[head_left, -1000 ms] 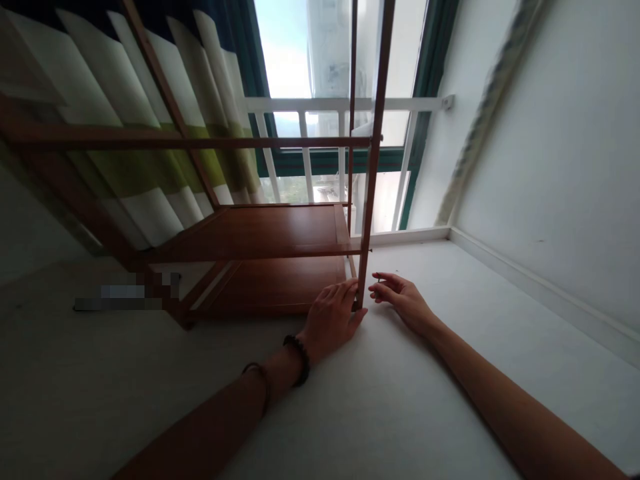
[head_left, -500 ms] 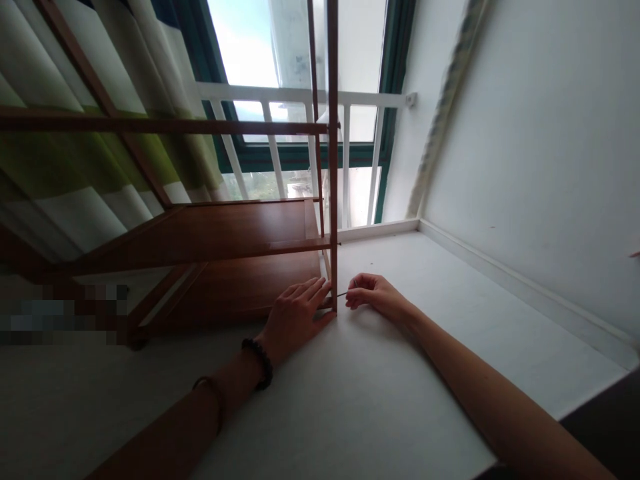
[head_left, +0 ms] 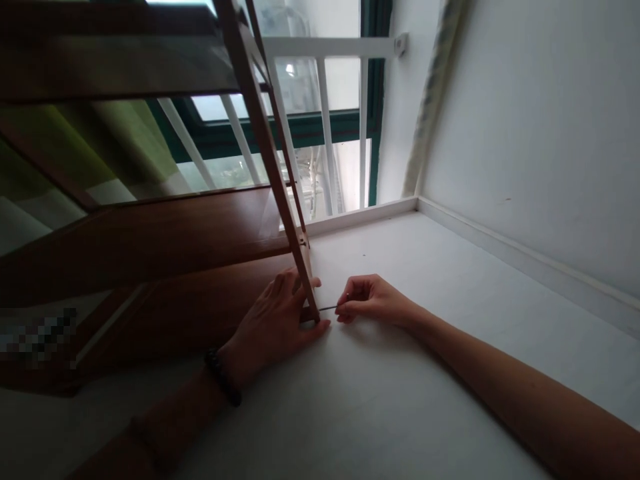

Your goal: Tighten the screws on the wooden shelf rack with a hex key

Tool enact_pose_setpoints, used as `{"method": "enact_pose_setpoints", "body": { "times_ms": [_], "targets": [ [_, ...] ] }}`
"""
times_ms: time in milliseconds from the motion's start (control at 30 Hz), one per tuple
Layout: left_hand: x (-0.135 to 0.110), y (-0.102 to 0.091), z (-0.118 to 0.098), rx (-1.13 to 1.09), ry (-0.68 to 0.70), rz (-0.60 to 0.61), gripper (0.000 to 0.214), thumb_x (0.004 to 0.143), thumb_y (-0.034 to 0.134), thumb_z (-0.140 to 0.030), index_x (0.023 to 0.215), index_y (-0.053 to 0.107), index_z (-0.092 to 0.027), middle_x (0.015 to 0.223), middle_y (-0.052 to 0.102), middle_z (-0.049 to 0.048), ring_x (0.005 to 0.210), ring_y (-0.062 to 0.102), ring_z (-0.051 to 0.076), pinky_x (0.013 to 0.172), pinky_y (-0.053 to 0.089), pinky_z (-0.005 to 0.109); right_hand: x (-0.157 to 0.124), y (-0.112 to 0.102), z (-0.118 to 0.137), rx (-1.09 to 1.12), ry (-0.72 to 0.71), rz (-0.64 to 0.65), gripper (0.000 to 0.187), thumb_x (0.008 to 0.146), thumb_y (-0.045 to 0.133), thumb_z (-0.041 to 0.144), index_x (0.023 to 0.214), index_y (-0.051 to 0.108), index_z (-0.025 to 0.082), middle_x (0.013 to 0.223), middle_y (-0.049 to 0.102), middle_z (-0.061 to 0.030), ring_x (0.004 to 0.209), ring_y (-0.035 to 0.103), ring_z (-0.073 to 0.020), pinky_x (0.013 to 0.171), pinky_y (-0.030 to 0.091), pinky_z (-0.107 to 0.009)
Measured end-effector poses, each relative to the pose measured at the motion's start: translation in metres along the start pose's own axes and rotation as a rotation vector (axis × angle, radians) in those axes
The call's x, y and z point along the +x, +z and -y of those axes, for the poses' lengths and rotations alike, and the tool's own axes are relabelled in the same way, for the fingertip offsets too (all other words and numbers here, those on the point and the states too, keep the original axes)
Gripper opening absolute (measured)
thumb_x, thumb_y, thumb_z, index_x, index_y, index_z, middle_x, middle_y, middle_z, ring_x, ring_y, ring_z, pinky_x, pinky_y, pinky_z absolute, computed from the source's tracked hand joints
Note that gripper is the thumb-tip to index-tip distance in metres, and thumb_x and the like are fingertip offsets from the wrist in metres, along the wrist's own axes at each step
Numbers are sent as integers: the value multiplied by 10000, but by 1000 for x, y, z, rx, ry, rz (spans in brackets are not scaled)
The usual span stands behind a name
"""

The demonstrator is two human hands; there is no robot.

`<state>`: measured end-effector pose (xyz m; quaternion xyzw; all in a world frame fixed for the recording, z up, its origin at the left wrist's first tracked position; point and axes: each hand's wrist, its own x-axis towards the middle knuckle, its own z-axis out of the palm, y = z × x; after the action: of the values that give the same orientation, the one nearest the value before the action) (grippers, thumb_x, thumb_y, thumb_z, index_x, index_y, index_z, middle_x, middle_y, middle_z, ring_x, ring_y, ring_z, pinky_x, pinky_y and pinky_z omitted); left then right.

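A brown wooden shelf rack point(head_left: 190, 227) leans over on the left, its near upright post point(head_left: 273, 163) tilted with the top to the left. My left hand point(head_left: 275, 313) grips the foot of this post, the thumb in front and the fingers reaching behind it. Just right of the foot, my right hand point(head_left: 367, 300) pinches a thin dark hex key point(head_left: 327, 308). The key's tip meets the post near the bottom; whether it sits in a screw head is too small to tell. Dark beads point(head_left: 223, 378) circle my left wrist.
Pale floor point(head_left: 380, 247) spreads around the rack. Behind it stand a white railing point(head_left: 340, 47) and a green-framed window. A white wall point(head_left: 540, 133) rises on the right, with a skirting point(head_left: 500, 257) along its foot. A curtain point(head_left: 120, 147) hangs behind the shelves.
The rack has gone from upright to tilted left in view. My left hand has moved left and now wraps the post's foot. My right hand, with the hex key, has shifted slightly left and down.
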<state>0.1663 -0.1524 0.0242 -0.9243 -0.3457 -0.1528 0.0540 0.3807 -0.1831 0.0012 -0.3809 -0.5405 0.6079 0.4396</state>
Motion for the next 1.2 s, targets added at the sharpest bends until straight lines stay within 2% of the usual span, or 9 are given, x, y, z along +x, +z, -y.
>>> {"method": "enact_pose_setpoints", "body": {
  "times_ms": [167,333,567,667,800,900,1067,1200],
  "targets": [
    [1,0,2,-11,23,17,502,772,558,-502,1165,462,-206,1452,284,122,1312,340,301,1046,374,439,1,2,1,3,-16,1,215,651,755,255,684,598,111,619,677,-15,608,665,-122,607,535,-240],
    [2,0,2,2,16,69,497,771,558,-499,1166,461,-213,1470,306,109,1288,401,283,1037,391,430,0,-1,1,-19,-28,20,155,670,732,210,717,637,97,624,681,-23,617,670,-125,617,537,-241],
    [3,0,1,13,19,56,527,766,560,-498,1188,449,-203,1486,292,116,1307,386,275,1043,390,419,1,-7,-6,-52,-28,61,133,675,725,204,745,665,109,675,701,-24,634,676,-125,624,535,-235],
    [3,0,-1,19,24,45,497,773,553,-495,1164,466,-201,1470,320,120,1299,398,278,1044,388,422,-1,-8,-5,-278,-143,24,113,709,702,202,776,695,112,698,714,-39,654,678,-139,636,532,-240],
    [2,-1,-2,9,25,35,488,793,528,-495,1172,463,-194,1455,339,127,1294,406,270,1047,385,413,-7,-3,4,-817,-479,-54,133,809,609,173,851,727,128,805,738,-70,747,698,-172,705,523,-255],
    [2,-1,-2,3,26,30,505,791,532,-498,1185,456,-191,1456,338,129,1275,426,275,1036,393,419,-10,-1,8,-945,-595,-50,170,852,562,175,889,725,146,877,739,-65,787,700,-167,742,523,-250],
    [1,0,-2,-2,52,8,511,794,534,-480,1197,438,-179,1446,354,141,1274,422,283,1026,397,433,-8,0,5,-816,-495,-102,120,816,613,203,842,727,178,789,740,-27,725,699,-147,695,530,-236],
    [2,0,-1,3,68,-7,514,785,551,-470,1191,435,-178,1447,354,142,1277,415,289,1020,402,434,-6,4,3,-436,-198,-86,135,758,672,271,804,710,149,690,715,-35,647,690,-151,617,550,-249]
  ]
}}
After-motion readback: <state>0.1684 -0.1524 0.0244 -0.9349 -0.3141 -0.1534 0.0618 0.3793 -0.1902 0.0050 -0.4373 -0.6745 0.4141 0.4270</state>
